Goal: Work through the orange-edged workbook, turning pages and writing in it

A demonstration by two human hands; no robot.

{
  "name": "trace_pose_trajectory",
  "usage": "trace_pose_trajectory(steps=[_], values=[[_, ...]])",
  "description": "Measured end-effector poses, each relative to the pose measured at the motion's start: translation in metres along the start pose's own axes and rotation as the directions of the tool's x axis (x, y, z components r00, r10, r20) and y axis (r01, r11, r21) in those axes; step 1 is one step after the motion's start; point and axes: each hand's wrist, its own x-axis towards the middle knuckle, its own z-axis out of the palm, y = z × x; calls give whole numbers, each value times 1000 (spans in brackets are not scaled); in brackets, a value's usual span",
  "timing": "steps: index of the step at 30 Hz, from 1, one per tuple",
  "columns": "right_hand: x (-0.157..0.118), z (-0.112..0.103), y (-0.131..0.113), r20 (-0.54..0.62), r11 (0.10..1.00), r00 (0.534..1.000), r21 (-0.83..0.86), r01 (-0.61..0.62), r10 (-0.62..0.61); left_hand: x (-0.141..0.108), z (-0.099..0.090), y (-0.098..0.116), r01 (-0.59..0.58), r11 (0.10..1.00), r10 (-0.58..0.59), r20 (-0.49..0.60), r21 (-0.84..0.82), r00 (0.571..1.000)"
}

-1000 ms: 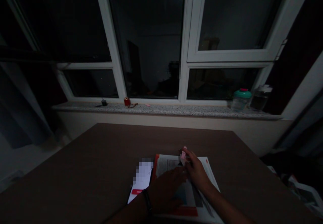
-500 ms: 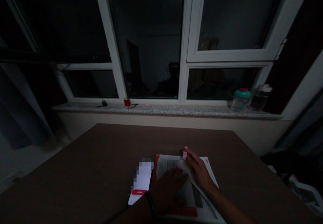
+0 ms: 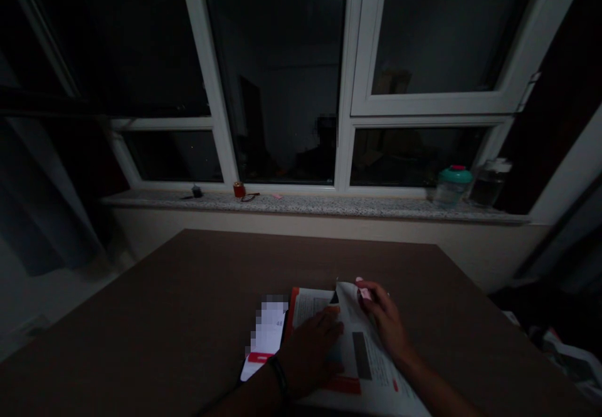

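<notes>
An open printed booklet [image 3: 381, 377] with red edging lies on the brown table, its pages covered in text and grey pictures. My left hand [image 3: 313, 345], wearing a dark wristband, rests flat on it with fingers stretched out. At the upper right of the booklet, my right hand [image 3: 383, 320] has its fingers closed around a small pink object [image 3: 364, 293] whose kind I cannot make out. A page [image 3: 348, 295] stands raised and curved beside those fingers; whether they also grip it is unclear. A lit phone [image 3: 267, 335] lies just left of the booklet.
The brown table [image 3: 226, 266] reaches to the wall below the window. On the speckled sill [image 3: 324, 204] stand a small red jar [image 3: 239, 189], a dark little bottle [image 3: 196, 190], a teal-lidded bottle [image 3: 453, 185] and a clear bottle [image 3: 490, 182].
My right hand has moved slightly right with the pink object. The page beside it now stands up and curves, showing more print. My left hand stays nearly in place.
</notes>
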Motion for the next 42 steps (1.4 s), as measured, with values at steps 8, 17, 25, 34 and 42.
trace_pose_trajectory(steps=[8, 17, 25, 34, 42], values=[[4, -2, 6, -65, 982, 997, -181, -55, 43, -2, -6, -6, 125, 991, -124, -25, 55, 992], [0, 8, -1, -15, 987, 1000, -160, 6, -8, -3, -3, -5, -63, 997, 63, 2, -34, 998], [-3, 9, -6, 182, 981, 983, -196, 10, 26, 0, -13, 3, -78, 987, 76, -15, -141, 997], [-8, 8, -15, 377, 908, 918, -331, 258, -123, -3, -11, 4, 37, 983, -56, -102, -181, 993], [-10, 8, -19, 437, 900, 887, -314, 304, -147, -4, -11, 2, 25, 1000, -25, -17, -1, 1000]])
